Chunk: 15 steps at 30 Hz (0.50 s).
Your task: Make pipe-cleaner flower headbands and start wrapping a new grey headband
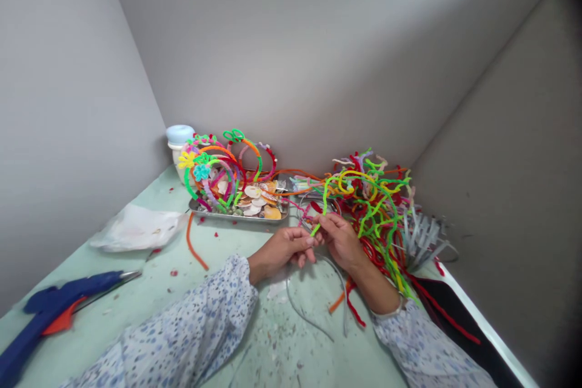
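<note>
Left hand (pixel 293 247): lower end of lime-green fuzzy stem (pixel 325 201) gripped at the fingertips. Right hand (pixel 339 239): same stem pinched, thumb to fingers. Stem held above table (pixel 163 291), right of shell-filled tray (pixel 240 218). Tangled stems (pixel 382 212) heaped beyond right hand.

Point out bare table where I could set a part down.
Mostly bare, bar specks: the patch between the glue gun, orange strip and left sleeve; also the near area between it and the right sleeve, though gray wire curves in. Crowded: the loaded tray at the back and the pipe-cleaner heap beside the right hand.
</note>
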{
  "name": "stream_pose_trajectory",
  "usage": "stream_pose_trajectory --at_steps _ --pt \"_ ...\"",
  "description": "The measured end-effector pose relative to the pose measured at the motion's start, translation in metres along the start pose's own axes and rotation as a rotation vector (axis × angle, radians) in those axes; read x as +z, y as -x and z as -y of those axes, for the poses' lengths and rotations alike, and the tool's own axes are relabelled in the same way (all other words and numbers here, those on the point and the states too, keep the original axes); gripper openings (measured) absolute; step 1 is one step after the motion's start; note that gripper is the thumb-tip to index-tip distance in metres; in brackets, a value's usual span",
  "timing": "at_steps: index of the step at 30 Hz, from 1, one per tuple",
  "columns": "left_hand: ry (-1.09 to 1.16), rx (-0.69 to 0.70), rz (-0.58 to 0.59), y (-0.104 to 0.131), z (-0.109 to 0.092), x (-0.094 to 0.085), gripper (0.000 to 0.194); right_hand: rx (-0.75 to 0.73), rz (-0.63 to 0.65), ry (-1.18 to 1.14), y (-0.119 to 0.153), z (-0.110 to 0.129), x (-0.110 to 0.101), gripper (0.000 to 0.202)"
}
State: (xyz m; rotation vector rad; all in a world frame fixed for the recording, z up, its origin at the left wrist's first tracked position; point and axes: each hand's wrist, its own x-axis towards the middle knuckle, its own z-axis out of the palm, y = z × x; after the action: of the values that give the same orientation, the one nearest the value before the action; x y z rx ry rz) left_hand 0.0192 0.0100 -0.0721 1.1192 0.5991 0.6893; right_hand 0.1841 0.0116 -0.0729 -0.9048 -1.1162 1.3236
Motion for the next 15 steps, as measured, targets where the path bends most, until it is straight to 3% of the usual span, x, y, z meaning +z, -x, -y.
stream_pose_trajectory --at_steps 3,8,15 --pt "-0.002 0.012 -0.017 0.000 0.000 0.001 0.030 0.008 0.008 -0.021 0.001 0.003 0.001 0.027" --pt "-0.003 0.022 -0.032 0.002 -0.002 0.001 0.031 -0.020 0.085 0.180 0.004 0.004 0.001 0.025" --pt "-0.074 0.073 0.002 0.005 -0.006 0.002 0.031 -0.081 -0.027 0.077 0.006 0.015 0.012 0.021"
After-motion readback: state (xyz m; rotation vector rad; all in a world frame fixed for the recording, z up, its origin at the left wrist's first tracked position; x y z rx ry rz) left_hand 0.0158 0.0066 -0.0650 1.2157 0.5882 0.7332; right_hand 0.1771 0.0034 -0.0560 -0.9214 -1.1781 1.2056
